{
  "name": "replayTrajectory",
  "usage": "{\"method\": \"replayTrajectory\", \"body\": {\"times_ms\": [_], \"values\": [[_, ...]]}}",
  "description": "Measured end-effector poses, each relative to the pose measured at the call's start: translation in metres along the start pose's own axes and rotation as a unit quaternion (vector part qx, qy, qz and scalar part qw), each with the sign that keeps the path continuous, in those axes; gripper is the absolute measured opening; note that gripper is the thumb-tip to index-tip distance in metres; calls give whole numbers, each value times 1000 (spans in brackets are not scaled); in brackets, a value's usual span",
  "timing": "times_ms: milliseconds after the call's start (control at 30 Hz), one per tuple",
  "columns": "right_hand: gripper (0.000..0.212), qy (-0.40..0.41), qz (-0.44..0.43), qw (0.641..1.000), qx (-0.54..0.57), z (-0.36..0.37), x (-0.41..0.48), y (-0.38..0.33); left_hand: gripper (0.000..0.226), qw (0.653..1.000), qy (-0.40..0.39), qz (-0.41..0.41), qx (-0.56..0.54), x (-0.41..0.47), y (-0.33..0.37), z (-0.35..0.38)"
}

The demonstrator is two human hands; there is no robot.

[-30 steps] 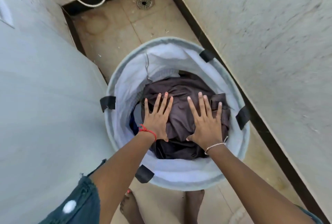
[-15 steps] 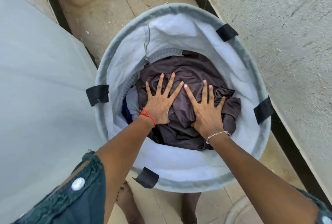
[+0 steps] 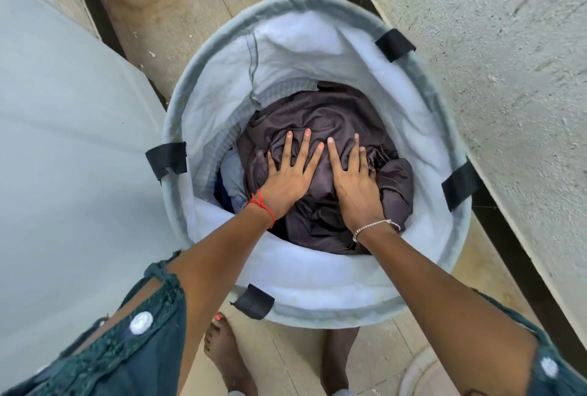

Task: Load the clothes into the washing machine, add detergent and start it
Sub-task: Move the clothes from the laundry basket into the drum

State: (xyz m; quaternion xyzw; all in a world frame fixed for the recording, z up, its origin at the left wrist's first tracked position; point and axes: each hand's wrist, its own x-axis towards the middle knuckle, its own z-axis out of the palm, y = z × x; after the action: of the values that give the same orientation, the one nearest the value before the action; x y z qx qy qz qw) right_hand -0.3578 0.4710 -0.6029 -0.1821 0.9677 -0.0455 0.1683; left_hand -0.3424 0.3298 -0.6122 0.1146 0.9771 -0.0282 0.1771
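Both hands down in the laundry basket (image 3: 222, 56) now, palms flat on the dark brown cloth (image 3: 330, 116) heaped on top of the pile. Left hand (image 3: 287, 181) w/ fingers spread wide, pressing on the near-left part of the heap; right hand (image 3: 355, 187) just beside it, fingers fanned too, outer ones sinking into a fold toward the basket's right wall. Nothing pinched yet, no cloth bunched in either palm, so this reads as a gather-up, prob. pushing in to scoop the lot in one armful rather than piece by piece. Clothes sit low in the basket, mid to right side; bit of blue fabric (image 3: 222, 187) peeks out under the brown by the left wall. Basket stands on the tiled floor (image 3: 190, 14), squeezed btw the rough wall (image 3: 492, 62) on the right and a pale smooth panel (image 3: 63, 141) on the left, maybe the washer, can't tell for sure. No detergent in view. Loading hasn't begun; all clothes in the basket.
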Motion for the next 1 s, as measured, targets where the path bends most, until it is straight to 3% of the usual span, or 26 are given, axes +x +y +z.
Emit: {"method": "replayTrajectory", "body": {"times_ms": [100,200,467,633,833,1000], "values": [[83,18,-3,1000,-11,-18,-9,-5,52,995,100,25,12,-8,-1,-12],[77,36,-2,999,-33,-50,-19,-11,50,987,152,44,35,-20,-5,-47],[84,42,-26,997,-51,-176,-72,-46,50,975,219,39,11,-87,-16,-169],[83,75,-58,995,-45,-280,-118,-79,67,965,259,13,28,-142,-28,-252],[87,196,-104,974,-47,-431,-164,-126,56,946,303,-8,120,-208,-58,-411],[87,272,-141,950,-55,-536,-196,-169,54,904,373,-43,205,-270,-83,-518]]}}
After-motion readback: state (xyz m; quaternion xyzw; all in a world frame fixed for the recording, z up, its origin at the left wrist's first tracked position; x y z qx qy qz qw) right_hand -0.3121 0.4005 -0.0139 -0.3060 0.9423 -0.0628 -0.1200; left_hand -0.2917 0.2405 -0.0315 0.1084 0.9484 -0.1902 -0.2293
